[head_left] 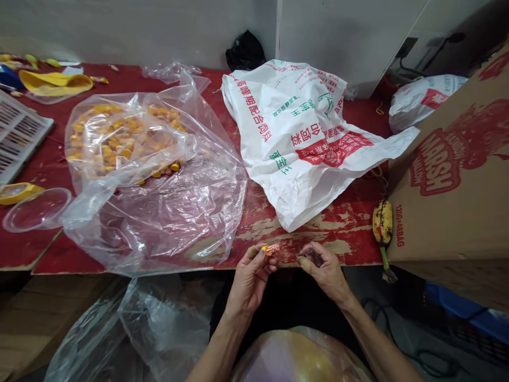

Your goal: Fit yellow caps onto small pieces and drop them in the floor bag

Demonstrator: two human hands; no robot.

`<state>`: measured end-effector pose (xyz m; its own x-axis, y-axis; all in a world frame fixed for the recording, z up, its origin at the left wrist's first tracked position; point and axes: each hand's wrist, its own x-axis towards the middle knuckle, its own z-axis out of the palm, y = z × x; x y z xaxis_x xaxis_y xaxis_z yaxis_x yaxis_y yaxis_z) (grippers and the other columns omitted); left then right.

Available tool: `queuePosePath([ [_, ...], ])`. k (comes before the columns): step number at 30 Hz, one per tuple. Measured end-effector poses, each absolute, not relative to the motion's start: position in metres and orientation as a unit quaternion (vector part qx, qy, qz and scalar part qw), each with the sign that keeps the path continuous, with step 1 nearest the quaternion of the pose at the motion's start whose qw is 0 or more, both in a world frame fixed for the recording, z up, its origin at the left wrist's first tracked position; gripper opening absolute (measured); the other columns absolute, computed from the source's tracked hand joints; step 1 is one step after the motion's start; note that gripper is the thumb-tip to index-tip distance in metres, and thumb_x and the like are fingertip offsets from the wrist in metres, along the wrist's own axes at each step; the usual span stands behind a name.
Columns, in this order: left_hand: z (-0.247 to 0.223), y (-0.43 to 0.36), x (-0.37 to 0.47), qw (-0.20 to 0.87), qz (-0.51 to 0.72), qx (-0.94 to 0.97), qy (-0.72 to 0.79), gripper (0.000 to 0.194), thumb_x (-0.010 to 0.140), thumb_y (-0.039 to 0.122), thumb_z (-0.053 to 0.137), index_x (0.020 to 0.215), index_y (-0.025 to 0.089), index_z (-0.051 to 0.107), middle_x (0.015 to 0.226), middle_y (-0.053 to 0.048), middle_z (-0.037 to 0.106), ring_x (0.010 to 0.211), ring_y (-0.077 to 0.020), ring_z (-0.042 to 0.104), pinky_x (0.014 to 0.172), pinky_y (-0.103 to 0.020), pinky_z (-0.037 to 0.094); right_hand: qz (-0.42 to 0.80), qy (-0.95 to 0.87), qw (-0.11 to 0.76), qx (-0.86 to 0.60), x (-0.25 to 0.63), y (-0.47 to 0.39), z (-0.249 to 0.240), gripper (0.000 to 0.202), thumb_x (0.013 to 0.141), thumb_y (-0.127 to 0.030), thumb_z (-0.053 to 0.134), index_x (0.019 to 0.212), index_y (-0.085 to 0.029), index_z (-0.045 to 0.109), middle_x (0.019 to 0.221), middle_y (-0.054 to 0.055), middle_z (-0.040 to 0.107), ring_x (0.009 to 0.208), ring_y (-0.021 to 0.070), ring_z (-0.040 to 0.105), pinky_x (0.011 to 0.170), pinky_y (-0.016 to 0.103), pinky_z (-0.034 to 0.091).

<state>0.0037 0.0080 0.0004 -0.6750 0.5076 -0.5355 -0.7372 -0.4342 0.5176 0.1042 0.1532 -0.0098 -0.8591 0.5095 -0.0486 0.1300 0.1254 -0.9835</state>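
My left hand (pixel 251 276) pinches a small orange-and-yellow piece (pixel 271 249) over the counter (pixel 342 223) edge, while my right hand (pixel 324 268) curls around something clear, hard to make out.

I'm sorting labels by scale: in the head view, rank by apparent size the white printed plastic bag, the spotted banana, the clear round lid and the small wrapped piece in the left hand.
1. White printed plastic bag
2. Clear round lid
3. Spotted banana
4. Small orange wrapped piece, pinched in the left hand

The lid and banana look close in size.
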Motion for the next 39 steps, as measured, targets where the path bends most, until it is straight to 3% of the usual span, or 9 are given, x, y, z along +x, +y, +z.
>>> queuePosePath([
  [6, 0.003, 0.003, 0.007, 0.381, 0.830, -0.193, 0.359, 0.037, 0.048, 0.017, 0.090, 0.076, 0.012, 0.066, 0.082, -0.009, 0.071, 0.056, -0.0120, 0.061, 0.049, -0.018, 0.050, 0.719, -0.631, 0.153, -0.248, 0.092, 0.131, -0.004, 0.023, 0.073, -0.034, 0.069, 0.083, -0.017, 0.058, 0.082, 0.002, 0.061, 0.075, 0.0128, 0.058, 0.068, 0.021, 0.047],
  [12, 0.004, 0.004, 0.014, 0.381, 0.831, -0.194, 0.356, 0.039, 0.042, 0.012, 0.090, 0.073, 0.013, 0.066, 0.068, -0.003, 0.067, 0.058, -0.0124, 0.062, 0.054, -0.019, 0.053, 0.723, -0.609, 0.164, -0.282, 0.088, 0.115, 0.000, 0.026, 0.068, -0.037, 0.070, 0.075, -0.016, 0.056, 0.074, 0.000, 0.056, 0.068, 0.0111, 0.052, 0.062, 0.020, 0.046],
  [17, 0.003, 0.008, 0.017, 0.344, 0.847, -0.162, 0.372, 0.039, 0.042, 0.013, 0.090, 0.072, 0.014, 0.066, 0.072, -0.002, 0.068, 0.062, -0.0133, 0.063, 0.058, -0.021, 0.054, 0.724, -0.610, 0.148, -0.285, 0.088, 0.110, 0.001, 0.029, 0.068, -0.039, 0.072, 0.074, -0.016, 0.056, 0.071, 0.000, 0.054, 0.065, 0.0103, 0.050, 0.059, 0.019, 0.044],
  [24, 0.006, -0.001, 0.028, 0.306, 0.878, -0.151, 0.337, 0.036, 0.045, 0.011, 0.088, 0.072, 0.014, 0.064, 0.071, -0.002, 0.068, 0.063, -0.0113, 0.062, 0.059, -0.019, 0.051, 0.738, -0.613, 0.108, -0.259, 0.081, 0.097, 0.004, 0.033, 0.066, -0.039, 0.075, 0.084, -0.015, 0.063, 0.080, 0.004, 0.063, 0.073, 0.0149, 0.057, 0.067, 0.024, 0.050],
  [33, 0.007, -0.028, 0.027, 0.285, 0.893, -0.169, 0.304, 0.033, 0.055, 0.014, 0.084, 0.079, 0.013, 0.061, 0.080, -0.005, 0.069, 0.070, -0.0142, 0.064, 0.062, -0.023, 0.052, 0.720, -0.652, 0.078, -0.224, 0.070, 0.076, 0.017, 0.031, 0.068, -0.042, 0.072, 0.078, -0.014, 0.061, 0.070, 0.001, 0.059, 0.056, 0.0100, 0.049, 0.049, 0.020, 0.042],
  [39, 0.006, -0.028, 0.024, 0.322, 0.883, -0.168, 0.296, 0.030, 0.064, 0.022, 0.082, 0.083, 0.012, 0.061, 0.078, -0.006, 0.068, 0.063, -0.0128, 0.063, 0.058, -0.021, 0.052, 0.731, -0.626, 0.132, -0.239, 0.073, 0.080, -0.001, 0.027, 0.073, -0.038, 0.071, 0.087, -0.017, 0.061, 0.082, 0.003, 0.061, 0.071, 0.0142, 0.057, 0.064, 0.024, 0.049],
])
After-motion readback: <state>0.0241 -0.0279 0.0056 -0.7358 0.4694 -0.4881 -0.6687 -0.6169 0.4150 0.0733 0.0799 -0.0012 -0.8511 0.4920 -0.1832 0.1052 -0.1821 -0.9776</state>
